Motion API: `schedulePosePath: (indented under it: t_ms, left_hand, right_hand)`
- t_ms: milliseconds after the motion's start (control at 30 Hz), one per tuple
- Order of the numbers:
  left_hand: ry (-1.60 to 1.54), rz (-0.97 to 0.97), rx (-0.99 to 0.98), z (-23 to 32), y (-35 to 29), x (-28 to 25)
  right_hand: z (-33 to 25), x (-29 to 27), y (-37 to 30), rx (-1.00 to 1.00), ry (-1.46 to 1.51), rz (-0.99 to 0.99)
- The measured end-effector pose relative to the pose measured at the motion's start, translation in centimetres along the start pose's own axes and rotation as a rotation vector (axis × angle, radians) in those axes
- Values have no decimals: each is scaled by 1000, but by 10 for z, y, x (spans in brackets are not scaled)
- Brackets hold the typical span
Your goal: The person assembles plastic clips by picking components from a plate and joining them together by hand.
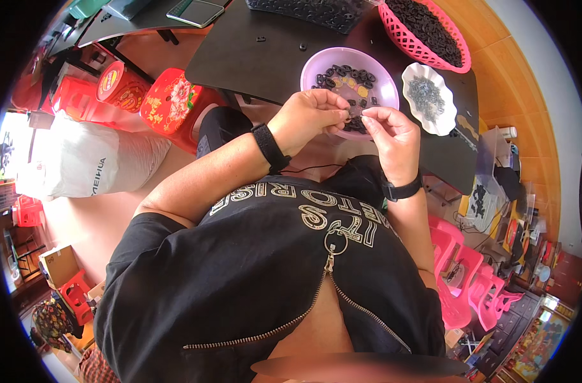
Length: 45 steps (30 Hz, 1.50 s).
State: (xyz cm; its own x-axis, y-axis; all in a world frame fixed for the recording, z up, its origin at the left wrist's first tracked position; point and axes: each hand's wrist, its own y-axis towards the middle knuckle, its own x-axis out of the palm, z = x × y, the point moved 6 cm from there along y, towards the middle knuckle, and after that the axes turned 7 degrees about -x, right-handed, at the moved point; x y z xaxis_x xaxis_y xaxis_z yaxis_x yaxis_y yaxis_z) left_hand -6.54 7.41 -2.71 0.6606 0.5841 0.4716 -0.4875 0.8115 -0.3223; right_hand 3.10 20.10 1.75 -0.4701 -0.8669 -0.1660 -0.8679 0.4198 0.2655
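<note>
Over the near side of a pale purple bowl, my left hand and my right hand meet with fingertips almost touching. Each pinches thumb against forefinger. Something small and dark shows at the left fingertips, and a tiny pale bit at the right ones; both are too small to name. Inside the bowl lie several small black oval parts and a few more near my fingers. Yellowish round shapes show on the bowl's bottom. Right of it, a white scalloped dish holds a heap of thin, clear-grey slivers.
A pink lattice basket full of black parts stands at the far right of the black table. Two loose black pieces lie near the table's far left. Red stools and a big white sack stand left; pink chairs stand right.
</note>
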Motion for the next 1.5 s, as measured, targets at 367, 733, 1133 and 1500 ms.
schedulePosePath:
  t_ms: [367,733,1133,1500]
  left_hand:
    - [177,-30,28,3,-13,19]
    - [293,-47,51,0,-16,24]
    - [283,-115,-8,-12,-21,27]
    - [233,-136,-64,-19,-23,26]
  right_hand:
    - [-10,-3,-12,-106,-144,-11]
    - [-13,-4,-18,-102,-185,-57]
    - [-12,1,-26,-84,-266,-164]
    - [-10,2,-32,-58,-284,-189]
